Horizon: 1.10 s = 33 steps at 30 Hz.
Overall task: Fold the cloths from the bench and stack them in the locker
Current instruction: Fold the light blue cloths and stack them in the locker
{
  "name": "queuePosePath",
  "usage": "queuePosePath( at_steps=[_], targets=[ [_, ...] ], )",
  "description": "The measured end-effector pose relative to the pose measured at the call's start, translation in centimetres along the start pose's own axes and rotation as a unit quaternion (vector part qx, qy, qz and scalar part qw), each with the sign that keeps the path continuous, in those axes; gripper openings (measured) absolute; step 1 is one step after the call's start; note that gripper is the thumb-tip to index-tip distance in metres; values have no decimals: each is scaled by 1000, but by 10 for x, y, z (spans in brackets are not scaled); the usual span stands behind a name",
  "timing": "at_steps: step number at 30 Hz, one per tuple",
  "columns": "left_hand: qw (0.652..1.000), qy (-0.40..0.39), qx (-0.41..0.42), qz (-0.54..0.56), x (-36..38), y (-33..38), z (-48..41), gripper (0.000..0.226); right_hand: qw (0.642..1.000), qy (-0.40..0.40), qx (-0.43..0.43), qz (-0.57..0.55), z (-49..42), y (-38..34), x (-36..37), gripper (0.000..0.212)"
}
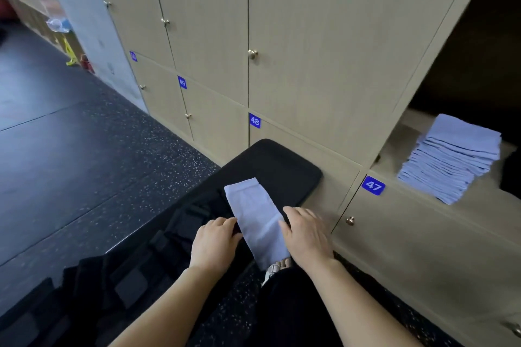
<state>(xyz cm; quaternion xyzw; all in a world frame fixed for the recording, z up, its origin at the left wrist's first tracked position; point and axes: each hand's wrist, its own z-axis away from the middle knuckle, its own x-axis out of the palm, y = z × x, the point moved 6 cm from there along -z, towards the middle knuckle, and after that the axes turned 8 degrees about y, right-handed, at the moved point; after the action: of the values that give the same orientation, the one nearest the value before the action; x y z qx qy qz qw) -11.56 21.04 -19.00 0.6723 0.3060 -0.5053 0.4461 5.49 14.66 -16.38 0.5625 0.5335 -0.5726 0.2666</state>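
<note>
The black bench (282, 166) runs with its rounded far end almost against the wall of lockers, just below door 48 (296, 144). Dark speckled floor (84, 163) lies open to its left. A pale blue cloth (253, 211), folded into a long narrow strip, lies slantwise on the bench; its near end reaches past the bench's right edge.

To the right, above door 47 (423, 234), the open locker (394, 144) holds a stack of folded cloths (451, 160) near its front lip, with bare shelf to the stack's left and dark space above it.

Both bare forearms reach forward from the bottom of the view, palms down, flanking the strip. The left hand (215, 242) has bent fingers whose tips meet the strip's left edge; whether they pinch it cannot be told. The right hand (307, 236) lies flat with fingers straight, its thumb side resting on the strip's right edge, gripping nothing.
</note>
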Motion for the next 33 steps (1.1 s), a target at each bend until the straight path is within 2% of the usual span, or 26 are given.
queuePosePath(
  at_steps=[9, 14, 16, 18, 23, 25, 27, 30, 33],
  targets=[
    [995, 3, -76, -64, 56, -13, -22, 29, 997, -64, 43, 4, -37, 22, 69, 13],
    [988, 32, -115, -96, 62, -11, -24, 31, 991, -85, 104, -8, -49, 35, 89, 33],
    [987, 26, -129, -95, 62, -10, -25, 31, 987, -90, 133, -27, -52, 39, 96, 35],
    [986, 22, -142, -81, 63, -9, -26, 30, 980, -90, 165, -58, -53, 41, 100, 30],
    [985, 29, -164, -36, 62, -8, -26, 25, 976, -87, 185, -77, -56, 42, 103, 15],
    [984, 46, -171, 14, 57, -9, -25, 21, 966, -68, 214, -126, -56, 43, 99, 9],
    [974, 64, -187, 113, 49, -10, -23, 17, 950, -43, 239, -198, -55, 43, 90, 7],
    [925, 100, -226, 287, 30, -8, -24, 19, 914, -12, 257, -313, -52, 40, 66, 12],
    [891, 141, -223, 368, 0, -1, -25, 15, 872, 29, 259, -414, -49, 36, 33, 8]
  ],
)
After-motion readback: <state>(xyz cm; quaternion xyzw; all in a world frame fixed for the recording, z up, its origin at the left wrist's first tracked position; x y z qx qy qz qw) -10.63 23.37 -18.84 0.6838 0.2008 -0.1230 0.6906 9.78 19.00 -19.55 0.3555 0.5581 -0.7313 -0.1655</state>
